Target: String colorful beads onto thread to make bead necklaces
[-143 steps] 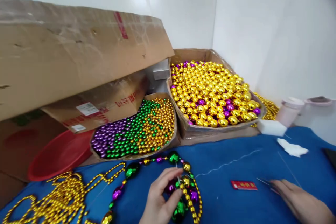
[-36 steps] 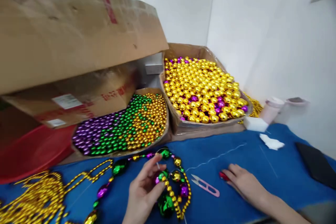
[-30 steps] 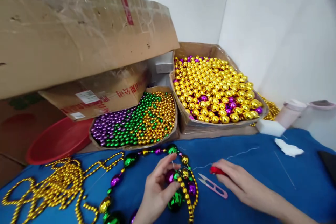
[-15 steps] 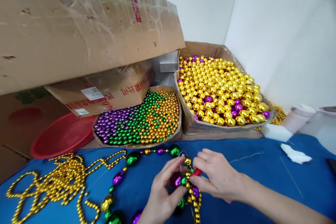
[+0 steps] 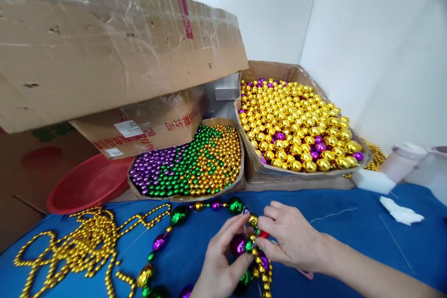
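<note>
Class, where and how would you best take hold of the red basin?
Probably pinch the red basin by its near-left rim, approaching from the front left. That curved edge shows uncovered, whereas the printed cardboard overlaps its far right part, and the wide, open shape offers no visible handle.

Bare hands, two: left hand (image 5: 223, 253) and right hand (image 5: 291, 237). Partly hidden red object (image 5: 263, 233), one. Looped strand of green, purple and gold metallic beads (image 5: 179, 215), at least one. Tangled heap of gold bead strands (image 5: 92, 242), one; strands too entangled to count. Open brown cardboard boxes of beads (image 5: 272, 69), two; contents too numerous to count. White paper labels (image 5: 128, 128), two. Round red plastic basin (image 5: 94, 181), one. Crumpled white tissue (image 5: 401, 212), one.
</note>
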### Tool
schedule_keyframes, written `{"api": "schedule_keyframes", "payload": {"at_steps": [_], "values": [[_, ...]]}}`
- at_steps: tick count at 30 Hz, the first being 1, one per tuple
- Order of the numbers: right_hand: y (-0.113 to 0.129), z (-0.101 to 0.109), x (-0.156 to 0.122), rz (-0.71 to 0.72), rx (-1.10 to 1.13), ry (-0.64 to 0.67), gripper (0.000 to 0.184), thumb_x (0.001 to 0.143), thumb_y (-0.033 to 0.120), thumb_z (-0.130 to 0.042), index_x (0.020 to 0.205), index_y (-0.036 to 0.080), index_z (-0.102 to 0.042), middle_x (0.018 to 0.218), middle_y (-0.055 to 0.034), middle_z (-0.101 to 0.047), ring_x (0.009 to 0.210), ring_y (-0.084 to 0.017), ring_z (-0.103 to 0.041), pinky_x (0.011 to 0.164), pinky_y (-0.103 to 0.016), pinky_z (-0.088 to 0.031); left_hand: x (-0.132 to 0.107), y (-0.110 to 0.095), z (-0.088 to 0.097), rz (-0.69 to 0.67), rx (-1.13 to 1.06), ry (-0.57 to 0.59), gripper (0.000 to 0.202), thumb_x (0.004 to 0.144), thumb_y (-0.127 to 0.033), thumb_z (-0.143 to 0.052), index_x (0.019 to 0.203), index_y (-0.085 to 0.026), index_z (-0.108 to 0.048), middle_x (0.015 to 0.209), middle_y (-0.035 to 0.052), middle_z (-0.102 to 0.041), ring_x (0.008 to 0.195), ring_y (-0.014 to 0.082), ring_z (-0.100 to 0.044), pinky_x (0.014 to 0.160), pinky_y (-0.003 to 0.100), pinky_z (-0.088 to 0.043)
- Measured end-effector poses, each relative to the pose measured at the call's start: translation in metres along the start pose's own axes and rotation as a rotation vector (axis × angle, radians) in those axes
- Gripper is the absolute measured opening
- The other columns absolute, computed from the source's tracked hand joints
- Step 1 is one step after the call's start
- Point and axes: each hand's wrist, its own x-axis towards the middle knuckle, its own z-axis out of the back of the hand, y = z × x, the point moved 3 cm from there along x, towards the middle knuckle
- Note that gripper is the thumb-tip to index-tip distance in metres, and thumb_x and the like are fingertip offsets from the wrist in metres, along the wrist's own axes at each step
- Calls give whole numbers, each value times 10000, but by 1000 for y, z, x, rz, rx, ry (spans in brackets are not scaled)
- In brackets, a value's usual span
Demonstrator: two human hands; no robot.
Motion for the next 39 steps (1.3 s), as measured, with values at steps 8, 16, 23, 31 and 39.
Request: {"api": "schedule_keyframes", "payload": {"at_steps": [8,16,23,31,39], "values": [[3,8,1,-19,29,22,337,908,503,-361,820,235,-546,768,-18,-564,748,-195,-491,647,-313,-372,1,-4,-1,-8,22,-7,580,772,-95,-619,1289,-328,-497,1294,67,-536,1058,226,-589,926,365,-477],[-49,-47,-73,-327,203,0,230,959,368,-338,1005,246,-527,918,-39,-610,816,-196,-578,709,-341,-472,13,-18,14,-14,6,-144,580,747,-88,-629,1264,-323,-514,1210,52,-622,961,211,-636,864,336,-492],[-60,-67,-112,-404,184,-88,251,919,388,-445,1099,274,-578,1068,-86,-605,1005,-264,-554,833,-438,-463,44,-56,18,-55,-170,-290,565,755,-167,-674,1285,-238,-491,1266,106,-577,930,192,-639,763,282,-534],[16,31,-4,-84,903,-418,280,855,324,-583,1111,215,-552,1018,-47,-593,941,-205,-533,819,-341,-434,75,-131,26,-209,-85,-375,611,711,-133,-704,1282,-209,-502,1149,101,-645,836,170,-651,669,260,-561],[14,145,61,104,1172,-631,297,992,425,-262,866,225,-442,723,36,-522,700,-102,-537,742,-277,-435,80,-197,94,-498,-36,-615,612,615,-99,-790,1184,-215,-597,1270,70,-578,667,51,-614,651,179,-567]]}}
